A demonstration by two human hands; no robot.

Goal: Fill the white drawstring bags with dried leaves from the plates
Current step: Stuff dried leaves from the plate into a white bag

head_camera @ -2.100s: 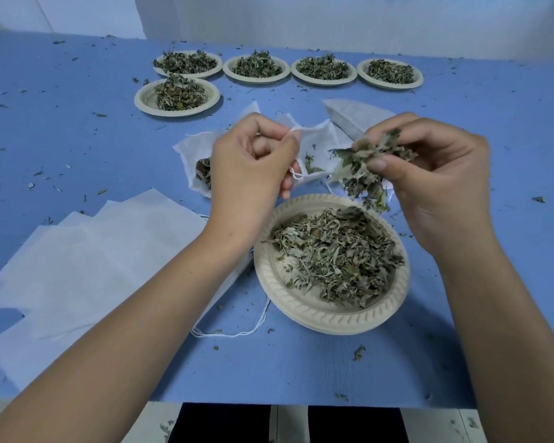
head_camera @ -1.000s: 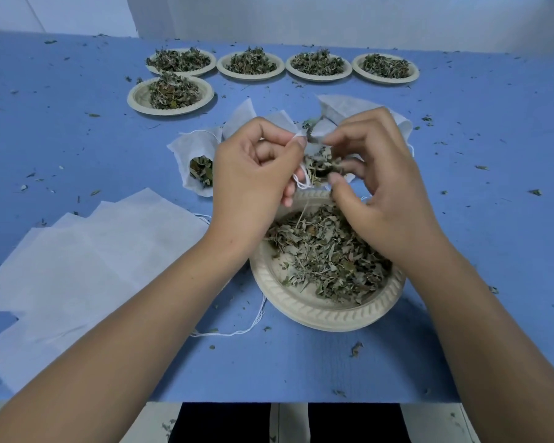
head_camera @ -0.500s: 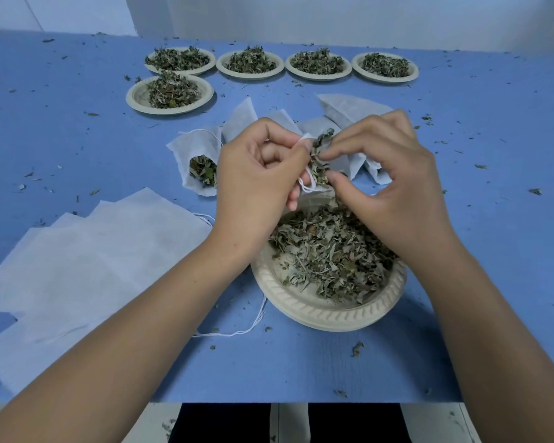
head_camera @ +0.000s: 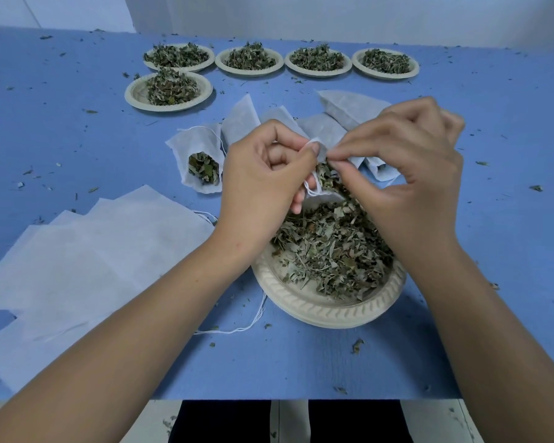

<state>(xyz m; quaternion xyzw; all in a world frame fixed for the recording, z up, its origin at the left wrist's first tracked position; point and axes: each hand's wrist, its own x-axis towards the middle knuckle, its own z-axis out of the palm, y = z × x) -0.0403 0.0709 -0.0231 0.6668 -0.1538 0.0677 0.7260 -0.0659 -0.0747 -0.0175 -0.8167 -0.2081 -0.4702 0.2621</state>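
Pinching the rim of a small white drawstring bag (head_camera: 321, 194), the left hand (head_camera: 263, 180) holds it up just above the far edge of the near plate (head_camera: 327, 311). Its thumb and forefinger are closed on the fabric and its other fingers are curled under, with the bag's string looped beside them. The right hand (head_camera: 406, 174) meets it from the other side: its thumb and forefinger pinch the opposite edge of the bag's mouth, and its remaining fingers are curled loosely above. The mouth is open between the 2 hands, and green-grey dried leaves (head_camera: 330, 251) show inside it. More of them lie heaped on the near plate directly below.

Left of the hands, 1 filled bag (head_camera: 192, 145) lies on the blue bench (head_camera: 493, 219), with leaves visible at its open end. Several more white bags (head_camera: 346, 107) lie behind the hands, partly hidden, so their contents cannot be told. A stack of flat empty bags (head_camera: 109, 251) is spread at the near left, under the left forearm. A loose white string (head_camera: 237, 329) trails on the bench beside the near plate.

At the far side, a row of 4 plates (head_camera: 249, 72) carries leaf piles, and a 5th plate (head_camera: 135, 94) sits just in front of the row's left end. Leaf crumbs are scattered across the bench.
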